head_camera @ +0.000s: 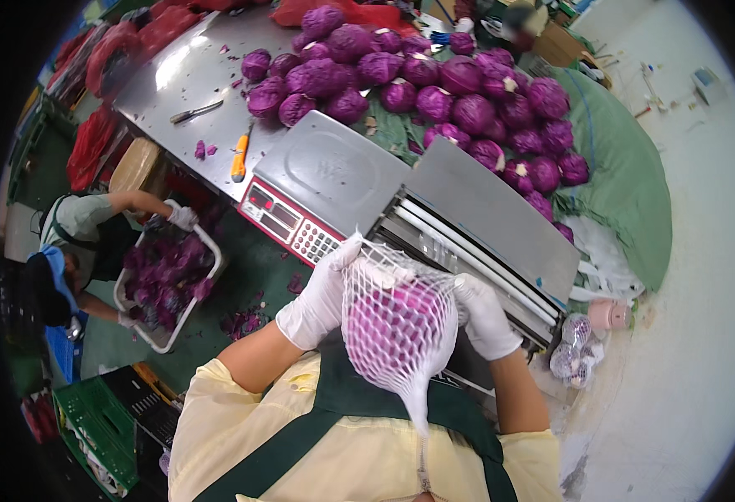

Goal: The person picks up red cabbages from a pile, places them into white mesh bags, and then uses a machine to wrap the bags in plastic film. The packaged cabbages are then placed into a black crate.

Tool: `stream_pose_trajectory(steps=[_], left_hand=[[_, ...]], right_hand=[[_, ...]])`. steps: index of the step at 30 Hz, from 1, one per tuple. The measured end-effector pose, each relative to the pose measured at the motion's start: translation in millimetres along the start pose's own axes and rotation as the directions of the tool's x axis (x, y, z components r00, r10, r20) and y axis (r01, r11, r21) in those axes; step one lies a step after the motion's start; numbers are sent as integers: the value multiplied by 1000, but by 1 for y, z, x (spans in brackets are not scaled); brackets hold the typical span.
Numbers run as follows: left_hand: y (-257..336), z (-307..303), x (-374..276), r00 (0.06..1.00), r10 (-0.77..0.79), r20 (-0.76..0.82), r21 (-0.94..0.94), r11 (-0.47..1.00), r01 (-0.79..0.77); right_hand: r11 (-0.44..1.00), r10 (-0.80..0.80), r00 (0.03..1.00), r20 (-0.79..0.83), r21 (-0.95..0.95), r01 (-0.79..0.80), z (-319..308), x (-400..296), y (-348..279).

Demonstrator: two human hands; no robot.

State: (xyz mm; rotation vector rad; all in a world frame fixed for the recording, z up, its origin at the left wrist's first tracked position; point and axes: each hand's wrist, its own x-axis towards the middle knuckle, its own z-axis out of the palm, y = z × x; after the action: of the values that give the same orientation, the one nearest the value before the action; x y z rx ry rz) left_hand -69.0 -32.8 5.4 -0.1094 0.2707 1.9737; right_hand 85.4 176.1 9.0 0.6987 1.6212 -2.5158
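In front of my chest hangs a red cabbage (399,326) inside a white foam mesh sleeve (419,401). The sleeve's closed tail points down toward my apron. My left hand (327,295), in a white glove, grips the upper left rim of the mesh. At the upper right rim, my right hand (485,314), gloved as well, pinches the mesh. Beyond them stands a digital scale (333,169) with a bare steel pan and a red keypad panel. To its right is a film wrapping machine (486,219) with white rollers and a flat metal plate.
Many red cabbages (405,75) lie heaped on a green sack (618,163). A yellow utility knife (239,157) and a slim knife (197,112) rest on the steel table (173,75). At left, another person (91,219) holds a white crate (217,251) of cabbage leaves. Netted cabbages (574,351) hang at right.
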Motion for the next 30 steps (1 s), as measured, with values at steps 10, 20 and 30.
stream_pose_trajectory(steps=[10,20,30], left_hand=[[-90,62,33,984,-172,42,250,956,156],[-137,77,125,827,178,533,728,402,-556],[-130,74,276,854,429,294,612,602,-513]], right_hand=[[727,81,995,51,680,-94,-42,-99,38],[758,-360,905,-226,495,425,-100,-23,-31],[884,-467,841,-274,-126,450,-174,54,-87]])
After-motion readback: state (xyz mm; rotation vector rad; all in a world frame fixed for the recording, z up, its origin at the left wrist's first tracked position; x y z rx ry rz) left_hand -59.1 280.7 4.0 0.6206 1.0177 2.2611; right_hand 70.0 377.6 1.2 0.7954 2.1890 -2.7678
